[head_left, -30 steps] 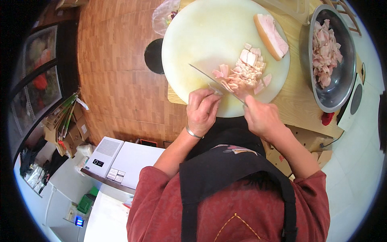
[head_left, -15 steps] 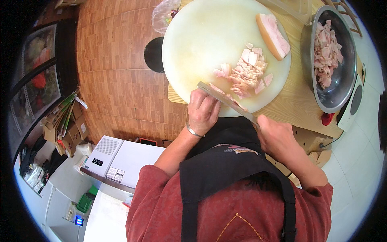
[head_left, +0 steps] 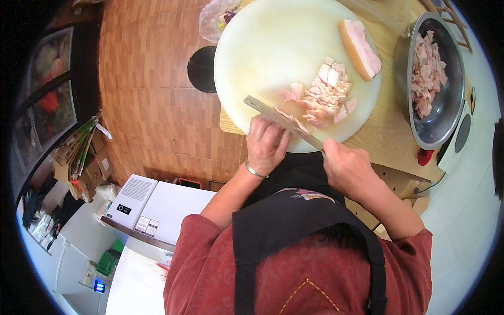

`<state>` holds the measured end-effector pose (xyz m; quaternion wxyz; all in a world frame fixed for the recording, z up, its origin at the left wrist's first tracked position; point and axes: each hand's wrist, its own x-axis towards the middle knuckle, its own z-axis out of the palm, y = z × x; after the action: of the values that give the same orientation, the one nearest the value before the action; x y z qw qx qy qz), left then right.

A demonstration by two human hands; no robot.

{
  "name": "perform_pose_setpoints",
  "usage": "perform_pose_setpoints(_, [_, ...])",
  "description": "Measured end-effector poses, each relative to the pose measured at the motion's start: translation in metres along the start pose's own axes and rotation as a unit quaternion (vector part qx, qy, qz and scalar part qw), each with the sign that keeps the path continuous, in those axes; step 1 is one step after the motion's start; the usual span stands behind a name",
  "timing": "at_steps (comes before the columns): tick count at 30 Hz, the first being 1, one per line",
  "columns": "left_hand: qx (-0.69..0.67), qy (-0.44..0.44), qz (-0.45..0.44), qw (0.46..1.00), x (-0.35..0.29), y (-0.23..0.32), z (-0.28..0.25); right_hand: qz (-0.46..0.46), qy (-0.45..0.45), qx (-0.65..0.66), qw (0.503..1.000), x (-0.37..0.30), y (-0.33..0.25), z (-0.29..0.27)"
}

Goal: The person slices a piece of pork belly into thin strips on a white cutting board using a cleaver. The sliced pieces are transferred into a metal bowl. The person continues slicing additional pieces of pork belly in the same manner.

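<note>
A kitchen knife (head_left: 283, 121) lies slanted across the near edge of a round whitish cutting board (head_left: 262, 58), its tip to the far left. My right hand (head_left: 347, 167) is closed round its handle. Against the near side of the blade, my left hand (head_left: 266, 144) has its fingers curled down; whatever they press on is hidden under them. A thin strip of pork (head_left: 294, 122) sits along the blade's far side. Just beyond is a pile of sliced pork (head_left: 324, 100). An uncut slab of pork (head_left: 360, 50) with tan rind rests at the board's right.
Right of the board, a steel basin (head_left: 403, 68) holds more cut meat on the wooden table (head_left: 378, 142). A clear plastic bag (head_left: 211, 23) is beyond the board's left edge, with a black round stool (head_left: 202, 69) below. A white appliance (head_left: 178, 210) stands to my left.
The knife has slid forward and to the left, its tip reaching farther past my left fingers. My right hand has moved left with it, while my left hand stays nearly in place.
</note>
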<state>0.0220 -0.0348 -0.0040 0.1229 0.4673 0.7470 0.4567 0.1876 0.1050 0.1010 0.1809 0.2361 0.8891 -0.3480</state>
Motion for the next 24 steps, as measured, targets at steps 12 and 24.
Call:
perform_pose_setpoints(12, [-0.022, -0.024, 0.019, 0.999, -0.001, -0.004, -0.004, 0.037, 0.031, 0.062, 0.997, 0.029, 0.023, 0.009])
perform_pose_setpoints(24, [-0.019, 0.002, 0.034, 0.999, 0.004, -0.002, 0.000, -0.001, 0.020, -0.007, 1.000, -0.021, 0.002, -0.028])
